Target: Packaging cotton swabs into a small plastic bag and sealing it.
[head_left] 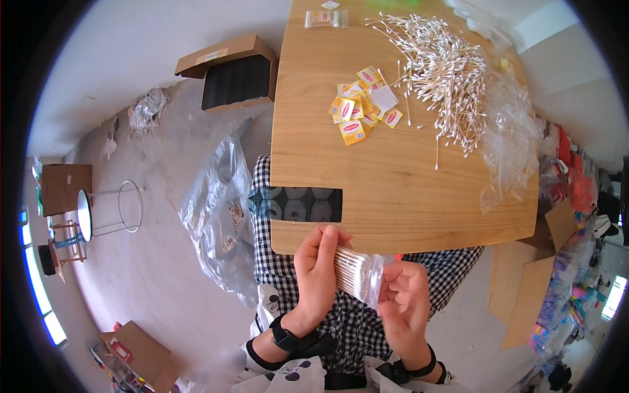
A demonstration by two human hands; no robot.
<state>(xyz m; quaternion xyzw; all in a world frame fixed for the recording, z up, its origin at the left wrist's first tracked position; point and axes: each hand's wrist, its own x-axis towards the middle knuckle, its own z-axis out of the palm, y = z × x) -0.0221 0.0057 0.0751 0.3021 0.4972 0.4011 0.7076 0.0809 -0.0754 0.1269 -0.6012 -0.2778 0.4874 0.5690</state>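
Just off the table's near edge I hold a small clear plastic bag full of cotton swabs (pixel 354 272). My left hand (pixel 316 268) is closed around its left end, thumb on top. At the other end, the fingers of my right hand (pixel 403 298) are curled against the bag's clear strip-like edge. Part of the right fingers is hidden behind the plastic. The swabs inside lie side by side. On the table, a heap of small yellow-and-white cards (pixel 350 111) lies left of a large pile of loose cotton swabs (pixel 445 78).
Another filled swab bag (pixel 322 19) lies at the wooden table's (pixel 393 183) far left. Clear plastic bags (pixel 511 137) cover its right side. A dark rectangular piece (pixel 308 204) sits at the near left edge. A large plastic sack (pixel 216 223) and open cardboard box (pixel 236 78) stand left.
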